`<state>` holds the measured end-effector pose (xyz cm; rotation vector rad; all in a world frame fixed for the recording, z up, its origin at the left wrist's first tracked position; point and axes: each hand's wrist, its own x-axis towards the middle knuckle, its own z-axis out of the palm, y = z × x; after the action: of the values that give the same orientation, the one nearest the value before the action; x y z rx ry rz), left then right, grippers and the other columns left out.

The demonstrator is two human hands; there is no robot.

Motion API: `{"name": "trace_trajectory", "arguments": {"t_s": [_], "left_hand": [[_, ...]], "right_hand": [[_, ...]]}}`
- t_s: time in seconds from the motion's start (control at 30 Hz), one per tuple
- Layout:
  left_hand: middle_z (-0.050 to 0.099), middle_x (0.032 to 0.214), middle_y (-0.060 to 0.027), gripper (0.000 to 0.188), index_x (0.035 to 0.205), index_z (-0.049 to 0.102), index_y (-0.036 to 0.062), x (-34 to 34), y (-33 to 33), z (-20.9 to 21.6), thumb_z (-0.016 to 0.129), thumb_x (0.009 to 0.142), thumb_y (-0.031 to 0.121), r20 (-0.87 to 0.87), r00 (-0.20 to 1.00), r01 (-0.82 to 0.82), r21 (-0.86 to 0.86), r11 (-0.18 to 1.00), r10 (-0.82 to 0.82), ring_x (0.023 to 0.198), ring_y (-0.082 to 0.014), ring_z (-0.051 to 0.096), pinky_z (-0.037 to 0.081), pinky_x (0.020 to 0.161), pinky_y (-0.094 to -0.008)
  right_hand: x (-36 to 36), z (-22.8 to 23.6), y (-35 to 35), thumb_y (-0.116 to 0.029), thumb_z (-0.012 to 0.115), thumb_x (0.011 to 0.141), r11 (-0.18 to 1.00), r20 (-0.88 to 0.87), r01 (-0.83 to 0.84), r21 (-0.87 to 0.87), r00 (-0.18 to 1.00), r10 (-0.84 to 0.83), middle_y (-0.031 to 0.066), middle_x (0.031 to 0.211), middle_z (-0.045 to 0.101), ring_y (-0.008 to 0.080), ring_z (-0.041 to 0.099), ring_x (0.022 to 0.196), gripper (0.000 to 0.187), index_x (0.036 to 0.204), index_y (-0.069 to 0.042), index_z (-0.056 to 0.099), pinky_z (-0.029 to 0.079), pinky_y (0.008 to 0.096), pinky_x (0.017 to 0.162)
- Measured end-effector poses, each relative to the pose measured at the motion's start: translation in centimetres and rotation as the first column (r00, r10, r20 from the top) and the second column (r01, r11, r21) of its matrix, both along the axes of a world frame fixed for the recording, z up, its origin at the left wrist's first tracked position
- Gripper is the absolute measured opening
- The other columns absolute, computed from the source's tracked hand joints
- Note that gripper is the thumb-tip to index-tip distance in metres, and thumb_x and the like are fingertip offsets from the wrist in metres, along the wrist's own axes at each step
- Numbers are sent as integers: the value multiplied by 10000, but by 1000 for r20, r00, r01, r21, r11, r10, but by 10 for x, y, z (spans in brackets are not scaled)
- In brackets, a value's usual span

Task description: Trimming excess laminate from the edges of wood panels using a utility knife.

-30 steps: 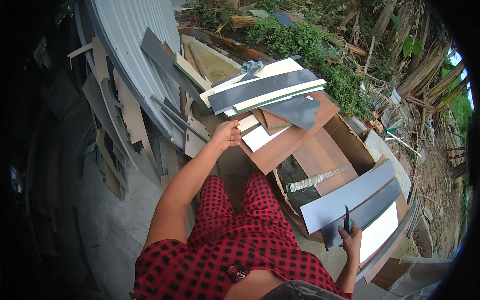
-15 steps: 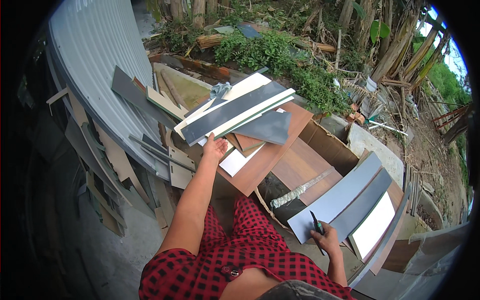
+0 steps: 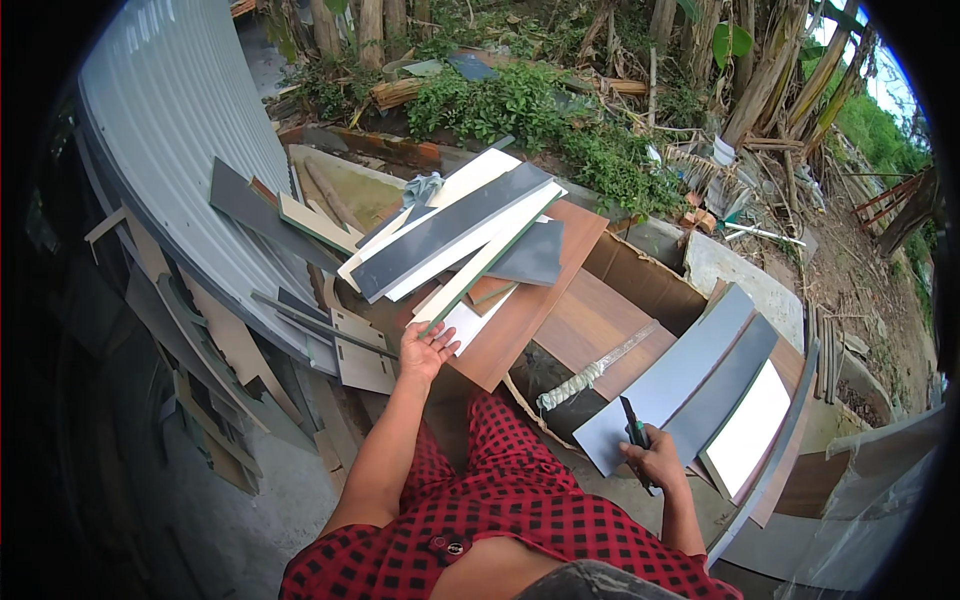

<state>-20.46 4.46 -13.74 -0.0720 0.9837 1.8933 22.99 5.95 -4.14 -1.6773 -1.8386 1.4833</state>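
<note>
My left hand [image 3: 426, 348] rests with spread fingers on the near corner of a brown wooden board [image 3: 520, 310], just below a stack of white, dark grey and cream strips [image 3: 455, 235]. My right hand [image 3: 655, 462] grips a dark marker pen [image 3: 632, 425] and has its tip on the near end of a light grey panel [image 3: 665, 385]. Beside that panel lie a darker grey panel [image 3: 725, 385] and a white one [image 3: 750, 425]. A metal rule with a wrapped handle [image 3: 595, 370] lies between my two hands on another brown board [image 3: 590, 320].
A corrugated metal wall [image 3: 175, 130] curves along the left, with offcuts of board [image 3: 225, 345] leaning at its foot. A cardboard box edge [image 3: 640, 275] sits behind the boards. Bushes, tree trunks and scattered debris fill the far ground. My red checked clothing [image 3: 500, 510] covers the lower middle.
The view has swung, so everything sits lower and further left. My left hand stays on the brown board's corner. My right hand still has the pen on the light grey panel.
</note>
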Motion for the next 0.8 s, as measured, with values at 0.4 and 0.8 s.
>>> {"name": "trace_trajectory", "arguments": {"t_s": [0.4,0.8], "left_hand": [[566,1047,-174,370,1135,520,30,-9,-8,11,630,827,203,-166,986,-3,126,992,24,840,-334,625,550,699,-418],[610,1001,-190,331,1132,516,-73,4,-99,125,577,858,101,-581,810,87,257,963,82,800,-279,655,582,682,-336]], "right_hand": [[-14,3,-7,10,556,733,925,-563,140,-352,758,-329,144,847,622,179,604,649,346,1076,27,517,511,299,558],[-32,34,-2,-38,466,841,894,-721,290,-341,529,-447,155,847,607,197,618,678,374,1210,4,429,532,329,584]]}}
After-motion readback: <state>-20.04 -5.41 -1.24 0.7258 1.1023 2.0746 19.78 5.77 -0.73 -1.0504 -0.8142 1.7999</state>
